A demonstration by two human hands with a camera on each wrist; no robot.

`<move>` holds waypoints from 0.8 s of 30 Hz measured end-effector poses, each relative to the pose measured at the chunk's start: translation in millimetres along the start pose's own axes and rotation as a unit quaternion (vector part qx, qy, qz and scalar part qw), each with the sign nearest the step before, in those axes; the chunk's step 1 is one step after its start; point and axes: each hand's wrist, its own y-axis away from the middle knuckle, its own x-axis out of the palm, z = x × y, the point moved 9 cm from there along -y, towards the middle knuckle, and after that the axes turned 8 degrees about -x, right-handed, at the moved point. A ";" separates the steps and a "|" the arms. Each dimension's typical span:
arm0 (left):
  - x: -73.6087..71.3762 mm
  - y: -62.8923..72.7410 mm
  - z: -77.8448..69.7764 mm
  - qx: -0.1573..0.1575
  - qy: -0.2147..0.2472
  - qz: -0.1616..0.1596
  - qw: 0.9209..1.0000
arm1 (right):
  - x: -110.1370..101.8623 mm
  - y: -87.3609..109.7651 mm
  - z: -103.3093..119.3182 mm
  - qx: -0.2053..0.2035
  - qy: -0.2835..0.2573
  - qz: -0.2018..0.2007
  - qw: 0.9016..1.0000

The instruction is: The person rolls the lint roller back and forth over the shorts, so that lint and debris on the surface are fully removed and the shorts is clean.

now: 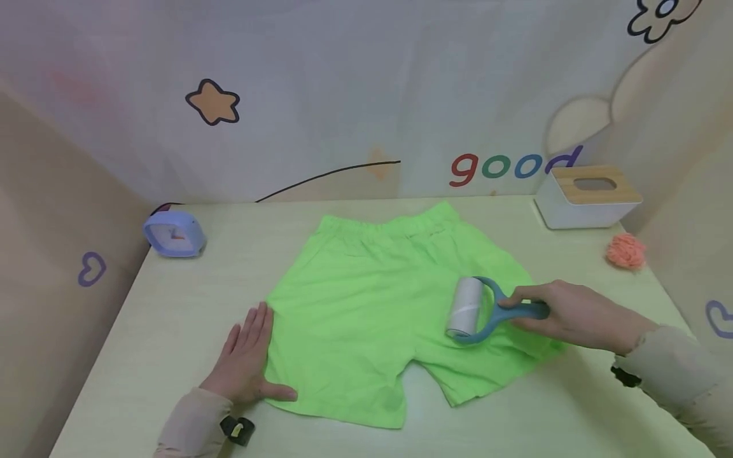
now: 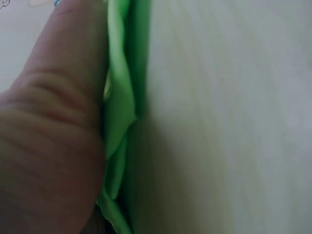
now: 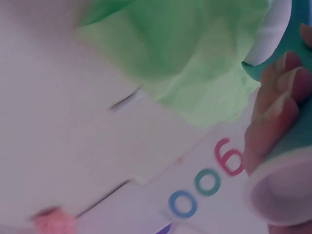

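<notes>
Neon green shorts [image 1: 349,299] lie spread on the table, waistband toward the back wall. My right hand [image 1: 564,315] grips the blue handle of a lint roller [image 1: 466,306], whose white roll lies over the leg on the right. In the right wrist view, curled fingers [image 3: 278,107] wrap the handle. At the left edge of the shorts, my left hand [image 1: 243,359] lies flat with straight fingers, its thumb on the cloth near the hem. The left wrist view shows part of that hand [image 2: 53,122] against the green fabric edge [image 2: 119,112].
A pale blue clock [image 1: 174,234] stands at the table's back left. A white tissue box [image 1: 586,213] with a wooden lid is at the back right, with a pink fluffy ball [image 1: 626,252] in front of it. Printed cloth walls [image 1: 321,95] enclose the table [image 1: 189,299].
</notes>
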 end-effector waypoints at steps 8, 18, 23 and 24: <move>1.2 -1.1 -4.0 0.004 0.005 -0.002 1.000 | -10.9 41.7 -14.9 0.002 -0.022 -0.014 1.000; -0.6 2.0 -1.8 -0.003 0.008 0.008 1.000 | -7.5 -11.7 5.3 -0.019 0.012 0.021 1.000; -1.4 0.5 -3.6 0.001 -0.007 0.003 1.000 | -3.5 -45.0 20.4 -0.029 0.021 0.035 0.999; -1.5 0.0 -3.5 0.001 -0.010 0.002 1.000 | -3.4 -51.7 23.8 -0.031 0.021 0.035 0.999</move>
